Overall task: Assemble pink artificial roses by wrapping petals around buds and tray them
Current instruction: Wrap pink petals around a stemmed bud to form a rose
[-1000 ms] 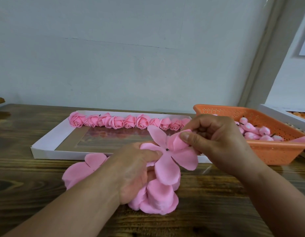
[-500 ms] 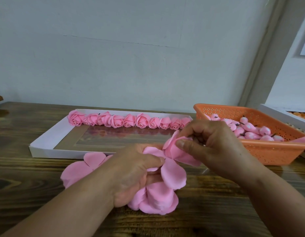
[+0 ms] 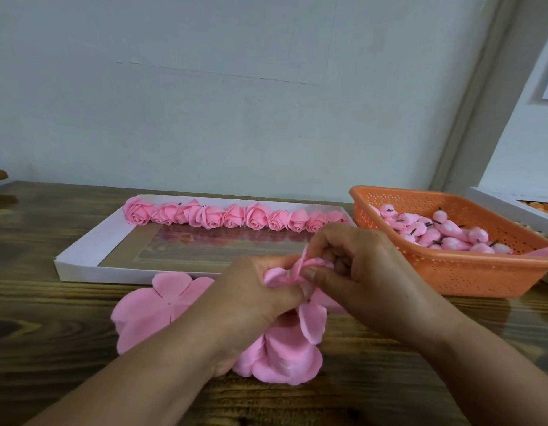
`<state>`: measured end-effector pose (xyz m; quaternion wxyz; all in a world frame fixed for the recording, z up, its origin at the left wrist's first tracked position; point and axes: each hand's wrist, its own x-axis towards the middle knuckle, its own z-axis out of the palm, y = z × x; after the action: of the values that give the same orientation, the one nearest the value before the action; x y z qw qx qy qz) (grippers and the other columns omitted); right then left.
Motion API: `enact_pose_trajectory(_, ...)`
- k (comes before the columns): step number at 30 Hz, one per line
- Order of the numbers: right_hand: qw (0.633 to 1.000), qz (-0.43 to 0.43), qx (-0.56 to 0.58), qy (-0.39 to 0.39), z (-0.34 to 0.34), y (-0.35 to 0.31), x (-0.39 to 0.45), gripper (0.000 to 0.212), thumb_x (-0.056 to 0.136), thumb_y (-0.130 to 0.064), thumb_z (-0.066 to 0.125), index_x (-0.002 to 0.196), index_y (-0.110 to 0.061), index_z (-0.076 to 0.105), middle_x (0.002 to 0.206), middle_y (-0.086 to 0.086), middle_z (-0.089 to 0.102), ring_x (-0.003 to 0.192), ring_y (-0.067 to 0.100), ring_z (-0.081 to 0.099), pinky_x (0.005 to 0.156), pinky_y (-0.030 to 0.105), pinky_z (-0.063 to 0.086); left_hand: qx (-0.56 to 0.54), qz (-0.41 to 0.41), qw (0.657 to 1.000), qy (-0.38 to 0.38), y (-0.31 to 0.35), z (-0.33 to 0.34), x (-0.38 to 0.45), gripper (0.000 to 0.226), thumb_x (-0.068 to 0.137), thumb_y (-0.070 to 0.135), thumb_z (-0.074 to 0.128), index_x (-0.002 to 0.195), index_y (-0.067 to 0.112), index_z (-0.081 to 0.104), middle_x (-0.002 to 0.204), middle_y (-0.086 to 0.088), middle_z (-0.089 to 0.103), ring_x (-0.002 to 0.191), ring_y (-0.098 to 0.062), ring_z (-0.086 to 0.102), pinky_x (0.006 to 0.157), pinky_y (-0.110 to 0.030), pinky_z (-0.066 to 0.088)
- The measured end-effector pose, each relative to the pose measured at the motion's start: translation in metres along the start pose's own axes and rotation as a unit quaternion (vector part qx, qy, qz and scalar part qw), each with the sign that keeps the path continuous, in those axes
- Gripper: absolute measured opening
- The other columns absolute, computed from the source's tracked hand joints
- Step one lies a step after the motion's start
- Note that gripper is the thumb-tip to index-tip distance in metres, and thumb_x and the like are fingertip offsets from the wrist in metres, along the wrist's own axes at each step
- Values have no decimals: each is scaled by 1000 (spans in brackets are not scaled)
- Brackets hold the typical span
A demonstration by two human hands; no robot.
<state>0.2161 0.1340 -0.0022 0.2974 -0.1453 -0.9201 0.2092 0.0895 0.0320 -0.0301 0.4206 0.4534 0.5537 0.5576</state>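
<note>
- The left hand [image 3: 254, 299] and the right hand [image 3: 355, 272] meet over the middle of the wooden bench [image 3: 51, 333], just in front of the tray [image 3: 78, 250].
- Both hands have their fingers curled and pinching one half-made rose [image 3: 292, 272]: its petals are gathered up between the thumbs and fingertips, and one loose petal [image 3: 312, 321] hangs down below the grip.
- The bud inside the gathered petals is hidden by the fingers.
- Under the hands, flat petal sheets [image 3: 162, 309] lie in a pile on the bench, spreading out to the left and toward the near edge.
- A row of finished roses [image 3: 232, 216] stands along the far wall of the white tray.
- To the right, an orange basket [image 3: 469, 275] holds a heap of pink buds [image 3: 445, 232], close to the right hand but not touching it.
</note>
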Motion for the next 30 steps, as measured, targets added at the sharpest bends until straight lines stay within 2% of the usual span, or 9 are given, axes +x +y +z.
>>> enact_pose_trajectory(4, 1000, 11, -11, -6, -1, -1, 0, 31, 82, -13, 68, 107, -29, 59, 69, -25, 55, 58, -4, 52, 54, 9, 38, 44, 23, 999, 1, 0, -1, 0, 21, 89, 19, 64, 95, 37, 73, 88, 4, 76, 87, -11, 72, 77, -25, 54)
enact_pose_trajectory(7, 1000, 19, -15, 4, -1, -1, 0, 11, 81, -13, 69, 80, -22, 65, 66, -25, 56, 56, -1, 51, 50, 13, 38, 34, 21, 999, -6, -2, -1, 2, 17, 89, 22, 63, 98, 33, 73, 91, 0, 76, 90, -14, 71, 81, -29, 56)
enact_pose_trajectory(9, 999, 27, 16, 23, -2, -1, 0, 15, 80, -11, 70, 71, -21, 63, 62, -20, 57, 51, 1, 50, 46, 14, 36, -33, 3, 999, -27, 0, -3, 1, 19, 86, 31, 60, 97, 24, 75, 95, -7, 75, 92, -20, 71, 80, -32, 58)
enact_pose_trajectory(12, 996, 39, 66, 44, -3, 0, 0, 16, 79, -9, 71, 69, -19, 63, 64, -10, 61, 49, 2, 48, 46, 19, 39, -152, -60, 986, -32, 4, -6, 2, 35, 79, 38, 56, 81, 11, 78, 88, -15, 74, 77, -21, 71, 66, -28, 58)
enact_pose_trajectory(14, 996, 40, 64, 40, -2, 0, 0, 16, 79, -11, 71, 68, -20, 63, 62, -12, 60, 48, 2, 47, 45, 19, 38, -172, -72, 982, -17, 3, -7, 4, 28, 83, 28, 57, 77, 10, 78, 85, -15, 73, 73, -19, 70, 60, -26, 57)
enact_pose_trajectory(17, 997, 38, 55, 26, -1, -1, 0, 15, 79, -12, 71, 68, -20, 63, 58, -13, 59, 47, 2, 47, 43, 15, 35, -177, -78, 981, -24, 2, -7, 6, 21, 81, 18, 63, 94, 6, 76, 97, -18, 73, 87, -23, 70, 67, -28, 59)
enact_pose_trajectory(19, 995, 51, 82, 26, -2, -1, 1, 13, 79, -12, 71, 69, -18, 64, 60, -4, 64, 46, 9, 49, 45, 26, 40, -178, -84, 980, -26, 2, -8, 5, 29, 77, 18, 67, 101, 5, 73, 103, -18, 72, 93, -25, 70, 70, -29, 59)
enact_pose_trajectory(27, 989, 82, 123, 17, 3, -6, -1, 14, 76, -18, 74, 74, -7, 64, 60, 16, 65, 52, 37, 57, 43, 45, 46, -150, -104, 983, -1, 4, -8, 5, 34, 72, 18, 71, 103, 4, 72, 97, -19, 73, 91, -24, 71, 61, -25, 57)
enact_pose_trajectory(30, 989, 93, 100, 50, 6, -3, 0, 12, 80, -6, 67, 69, -9, 63, 57, 16, 61, 43, 22, 50, 41, 41, 42, -171, -98, 980, 32, 3, -9, 9, 33, 76, 11, 68, 108, 4, 68, 99, -20, 72, 89, -27, 71, 65, -29, 60)
